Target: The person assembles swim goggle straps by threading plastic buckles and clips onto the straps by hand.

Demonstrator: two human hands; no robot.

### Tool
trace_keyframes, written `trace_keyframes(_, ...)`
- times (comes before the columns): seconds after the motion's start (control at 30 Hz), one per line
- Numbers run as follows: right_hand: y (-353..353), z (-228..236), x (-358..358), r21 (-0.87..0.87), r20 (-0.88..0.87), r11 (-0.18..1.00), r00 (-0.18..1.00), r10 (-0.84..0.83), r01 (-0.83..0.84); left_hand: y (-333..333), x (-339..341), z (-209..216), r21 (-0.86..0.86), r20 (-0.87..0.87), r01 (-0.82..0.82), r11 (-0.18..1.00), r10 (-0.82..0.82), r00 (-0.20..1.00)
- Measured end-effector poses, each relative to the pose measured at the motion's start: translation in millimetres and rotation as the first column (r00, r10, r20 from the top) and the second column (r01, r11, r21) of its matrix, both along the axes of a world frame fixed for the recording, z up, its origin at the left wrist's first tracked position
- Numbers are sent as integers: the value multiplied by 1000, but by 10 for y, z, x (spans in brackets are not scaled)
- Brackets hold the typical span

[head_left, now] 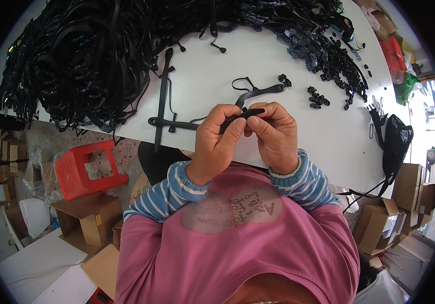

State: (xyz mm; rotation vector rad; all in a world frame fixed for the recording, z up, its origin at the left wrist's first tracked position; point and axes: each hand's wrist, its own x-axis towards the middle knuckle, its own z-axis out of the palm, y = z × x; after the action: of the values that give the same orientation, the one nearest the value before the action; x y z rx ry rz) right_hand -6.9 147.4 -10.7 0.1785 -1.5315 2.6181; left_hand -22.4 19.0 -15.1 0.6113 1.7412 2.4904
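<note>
My left hand (216,142) and my right hand (279,136) meet over the near edge of the white table (329,137). Thumbs and fingers of both pinch a black strap (259,93), with a dark piece of it between the fingertips. Part of the strap runs up and right beyond my hands, ending near a few small black clips (285,80); a thin cord loop (241,81) lies alongside. Whether a clip sits within my grip is hidden. To the left, another black strap (162,96) lies lengthwise, crossing a band that leads toward my left hand.
A big heap of black straps (90,61) covers the table's far left. Small black clips (336,63) are piled at the far right, with a few nearer (318,98). A black pouch (395,144) hangs over the right edge. A red stool (71,172) and cardboard boxes (95,218) occupy the left floor.
</note>
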Motion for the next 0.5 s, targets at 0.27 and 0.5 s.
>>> trace_keyframes(0.27, 82, 41, -46, 102, -39, 990, 995, -94, 98, 5, -49, -71, -166, -1, 28, 986, -28, 1000)
trace_keyframes(0.5, 116, 35, -21, 189, -63, 976, 994, -93, 103, 36, -94, -9, -426, -543, -448, 786, 174, 822)
